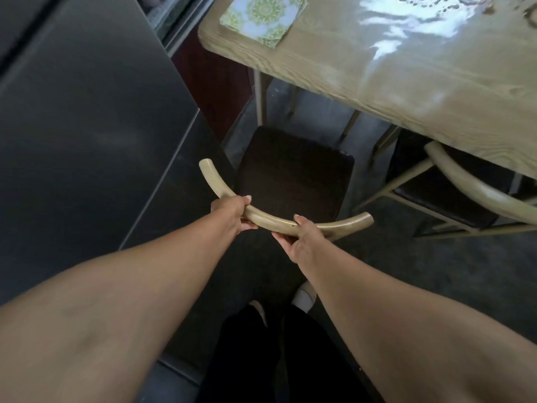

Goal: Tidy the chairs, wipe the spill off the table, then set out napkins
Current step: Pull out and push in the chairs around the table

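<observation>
**Status: stage 1 of 3 (chairs) in hand.**

1. Grip state. The left grip (232,212) and the right grip (302,239) both have fingers curled round the curved back rail (270,221) of the near chair (293,170), at frame centre. The two sit close together on the middle of the rail, with its two ends free on either side.

2. Chair position. The dark seat of the near chair stands on the floor just clear of the worktop (363,91), with its front edge toward the worktop legs. Judged from this, it has not yet been pushed in. A second chair (465,181), at right of frame, sits partly under the worktop edge.

3. Spill. A glossy, irregular patch (406,27) covers the upper right of the worktop. It reads as the spill and appears unwiped, though glare makes its edges hard to trace. No cloth is in view.

4. Napkins. A stack of green patterned napkins (263,17) lies on the worktop corner at upper centre, not yet set out.

5. Remaining work, as judged: seat the near chair, wipe the spill, distribute the napkins.

6. Surroundings. A steel cabinet (87,97) fills the left of frame.
</observation>
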